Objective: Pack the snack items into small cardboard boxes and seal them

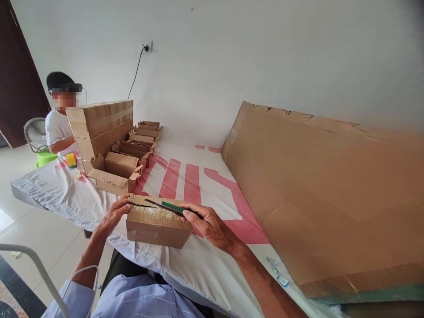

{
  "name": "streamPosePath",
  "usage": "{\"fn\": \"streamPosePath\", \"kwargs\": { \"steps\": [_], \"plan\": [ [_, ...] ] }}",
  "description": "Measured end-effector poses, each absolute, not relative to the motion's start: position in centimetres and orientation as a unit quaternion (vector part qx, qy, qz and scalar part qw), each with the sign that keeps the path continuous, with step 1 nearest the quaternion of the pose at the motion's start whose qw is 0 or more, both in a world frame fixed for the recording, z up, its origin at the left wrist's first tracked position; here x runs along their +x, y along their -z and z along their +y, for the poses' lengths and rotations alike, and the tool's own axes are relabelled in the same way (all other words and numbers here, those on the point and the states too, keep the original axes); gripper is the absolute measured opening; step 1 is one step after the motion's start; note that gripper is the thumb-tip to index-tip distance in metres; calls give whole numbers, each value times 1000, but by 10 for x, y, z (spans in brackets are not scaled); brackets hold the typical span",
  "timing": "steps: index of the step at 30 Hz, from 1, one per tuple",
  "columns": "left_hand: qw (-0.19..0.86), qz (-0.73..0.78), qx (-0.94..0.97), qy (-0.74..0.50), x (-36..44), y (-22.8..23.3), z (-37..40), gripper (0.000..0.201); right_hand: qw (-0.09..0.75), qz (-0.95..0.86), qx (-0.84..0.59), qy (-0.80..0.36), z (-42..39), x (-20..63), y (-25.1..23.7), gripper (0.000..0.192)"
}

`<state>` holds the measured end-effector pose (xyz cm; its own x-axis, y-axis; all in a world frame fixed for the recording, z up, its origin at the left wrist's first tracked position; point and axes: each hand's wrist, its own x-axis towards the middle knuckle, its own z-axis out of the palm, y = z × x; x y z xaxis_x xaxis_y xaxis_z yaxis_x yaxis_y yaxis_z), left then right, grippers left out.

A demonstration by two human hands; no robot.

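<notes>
Two hands worked one taped box (155, 225) near the bed's (205, 265) front edge: left hand (114, 214) steadied it with spread fingers, right hand (207, 225) gripped a green knife (168, 206).

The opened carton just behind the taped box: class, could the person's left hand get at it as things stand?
Probably yes. The left hand rests on the taped box's left end, and the opened carton sits just beyond on the sheet, with nothing between them.
</notes>
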<state>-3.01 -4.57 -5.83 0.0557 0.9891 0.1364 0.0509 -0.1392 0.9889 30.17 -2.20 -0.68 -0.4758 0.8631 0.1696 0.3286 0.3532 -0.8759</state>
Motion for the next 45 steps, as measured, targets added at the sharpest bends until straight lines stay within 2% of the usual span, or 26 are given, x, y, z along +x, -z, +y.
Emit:
{"fn": "streamPosePath", "kwargs": {
  "steps": [11, 22, 45],
  "plan": [
    [487, 473, 561, -474, -43, 73, -41, 41, 274, -777, -396, -405, -14, 293, 5, 53],
    [431, 460, 591, -503, -30, 63, -45, 35, 236, -805, -396, -374, -11, 289, -14, 50],
    [451, 451, 597, -486, -26, 44, -50, 35, 216, -845, -366, -325, -10, 280, -34, 45]
  ]
}}
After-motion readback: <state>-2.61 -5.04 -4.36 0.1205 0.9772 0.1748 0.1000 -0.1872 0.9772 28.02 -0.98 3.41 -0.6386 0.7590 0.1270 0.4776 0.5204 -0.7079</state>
